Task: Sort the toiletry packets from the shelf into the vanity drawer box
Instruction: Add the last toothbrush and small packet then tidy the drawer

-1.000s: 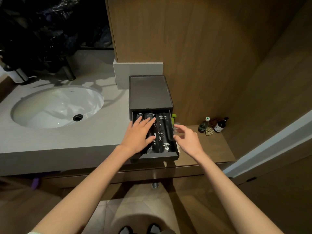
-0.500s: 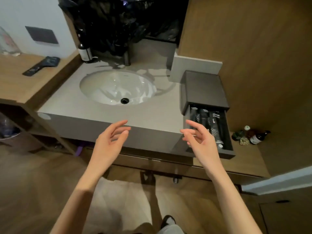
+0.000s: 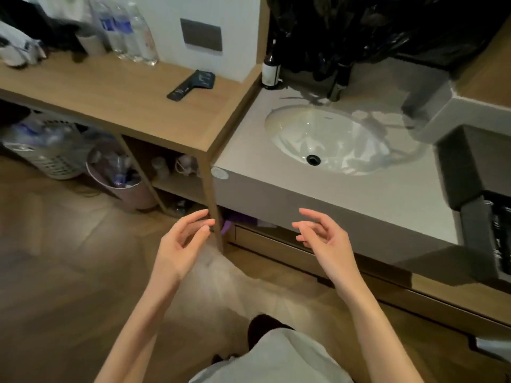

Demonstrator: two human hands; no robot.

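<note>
The dark vanity drawer box stands on the counter at the far right, its drawer pulled out with several black toiletry packets lying in it, partly cut off by the frame edge. Two black packets lie on the wooden shelf top to the left of the sink. My left hand and my right hand hover empty in front of the counter edge, fingers relaxed, palms turned toward each other.
A white sink sits in the grey counter. Water bottles and a brown bottle stand at the back. Under the shelf are a pink bin and a white basket. Wood floor lies below.
Both hands left the drawer and drew back over the floor, empty. The view swung left, so the drawer box slid to the right edge and the wooden shelf came into sight.
</note>
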